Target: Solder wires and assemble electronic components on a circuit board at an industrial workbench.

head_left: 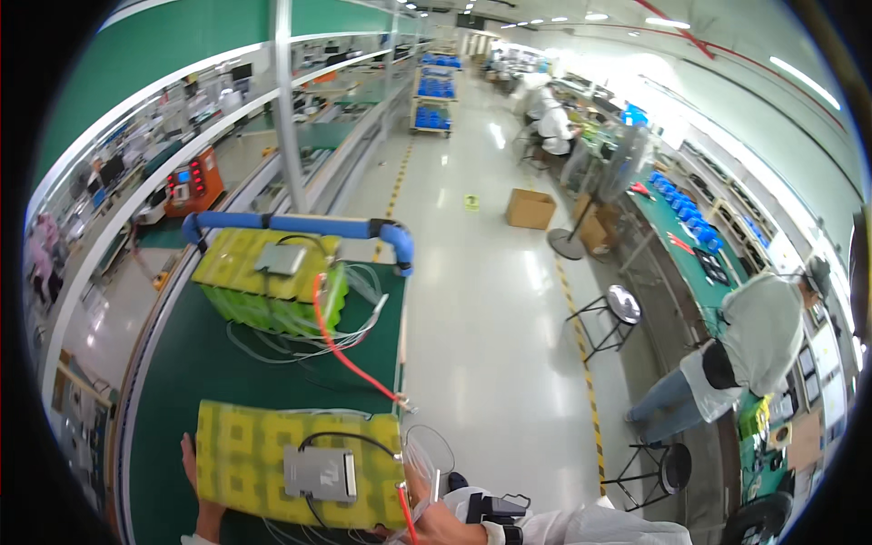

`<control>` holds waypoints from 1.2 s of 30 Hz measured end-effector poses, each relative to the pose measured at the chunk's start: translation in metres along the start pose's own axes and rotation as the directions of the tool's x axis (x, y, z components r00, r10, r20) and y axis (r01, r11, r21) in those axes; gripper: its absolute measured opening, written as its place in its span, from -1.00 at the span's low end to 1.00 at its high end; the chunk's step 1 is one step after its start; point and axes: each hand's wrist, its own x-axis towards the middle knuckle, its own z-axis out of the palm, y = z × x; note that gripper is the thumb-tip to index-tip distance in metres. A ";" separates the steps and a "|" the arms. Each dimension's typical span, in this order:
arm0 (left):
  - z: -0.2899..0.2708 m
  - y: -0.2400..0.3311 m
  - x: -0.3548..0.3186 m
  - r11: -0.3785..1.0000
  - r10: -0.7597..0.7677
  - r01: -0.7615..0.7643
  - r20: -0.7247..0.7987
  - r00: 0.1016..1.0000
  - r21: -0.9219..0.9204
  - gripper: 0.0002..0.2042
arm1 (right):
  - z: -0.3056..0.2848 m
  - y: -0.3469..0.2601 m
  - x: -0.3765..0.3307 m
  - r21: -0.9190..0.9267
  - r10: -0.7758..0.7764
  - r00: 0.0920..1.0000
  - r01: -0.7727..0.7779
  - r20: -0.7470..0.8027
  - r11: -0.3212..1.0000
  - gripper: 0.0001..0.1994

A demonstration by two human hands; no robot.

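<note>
In front of me on the green bench [363, 363] is a yellow-wrapped battery pack [245, 454], with a grey circuit module [320, 474] on its top and black, red and white wires. My left hand [189, 461] lies along its left side, fingers pressed to it and partly hidden behind the pack. At its right end, among the wires, my right hand [434, 516] grips it; most of those fingers are out of sight. Beyond stands a second yellow-green battery pack [263, 272] with loose white wires and a red cable [341, 350] hanging toward the near pack.
A blue padded rail [300, 222] crosses behind the far pack. Metal uprights and shelving [286, 109] line the left. Across the aisle are stools [622, 304], a pedestal fan [568, 243], a cardboard box [530, 209] and a person [754, 336] at another bench.
</note>
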 end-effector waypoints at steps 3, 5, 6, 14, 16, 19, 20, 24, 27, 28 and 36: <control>-0.017 -0.017 0.003 0.622 0.075 0.053 0.127 0.989 -0.782 -0.40 | 0.027 -0.006 0.025 -0.162 -0.127 0.988 0.112 -0.087 0.981 -0.08; -0.026 -0.012 -0.004 0.473 0.145 0.213 0.314 0.938 -0.855 -0.33 | 0.036 -0.015 0.032 -0.238 -0.189 0.978 0.163 -0.091 0.958 -0.07; -0.026 -0.012 -0.005 0.470 0.240 0.188 0.329 0.913 -0.863 -0.28 | 0.040 -0.015 0.036 -0.216 -0.187 0.980 0.168 -0.070 0.962 -0.07; -0.067 0.027 0.003 0.933 0.274 -0.268 -0.008 0.962 -0.242 -0.31 | 0.051 -0.038 0.053 -0.195 -0.267 0.961 0.249 -0.073 0.949 -0.02; -0.074 0.029 0.005 0.961 0.182 -0.164 0.063 0.981 -0.224 -0.27 | 0.055 -0.032 0.061 -0.166 -0.320 0.942 0.301 -0.101 0.939 -0.03; -0.076 0.030 0.006 0.960 0.142 -0.150 -0.052 0.989 -0.235 -0.39 | 0.061 -0.026 0.073 -0.035 -0.293 0.954 0.291 -0.070 0.956 -0.10; -0.076 0.030 0.008 0.962 0.144 -0.153 -0.054 0.988 -0.226 -0.39 | 0.062 -0.029 0.078 -0.028 -0.297 0.952 0.295 -0.072 0.955 -0.10; -0.061 0.030 0.029 0.967 -0.006 -0.003 -0.031 0.999 -0.255 -0.48 | 0.070 -0.042 0.097 0.023 -0.320 0.939 0.325 -0.124 0.945 -0.13; -0.057 0.028 0.032 0.942 -0.131 0.095 -0.091 0.987 -0.321 -0.57 | 0.083 -0.035 0.119 0.275 -0.252 0.954 0.288 -0.161 0.917 -0.12; -0.050 0.012 0.028 0.950 -0.066 -0.004 -0.213 0.975 -0.312 -0.62 | 0.096 -0.023 0.128 0.297 -0.291 0.945 0.323 -0.147 0.899 -0.16; -0.042 0.021 0.038 0.950 -0.082 0.016 -0.201 0.976 -0.311 -0.63 | 0.078 -0.002 0.150 -0.343 -0.537 0.819 0.454 -0.204 0.822 -0.07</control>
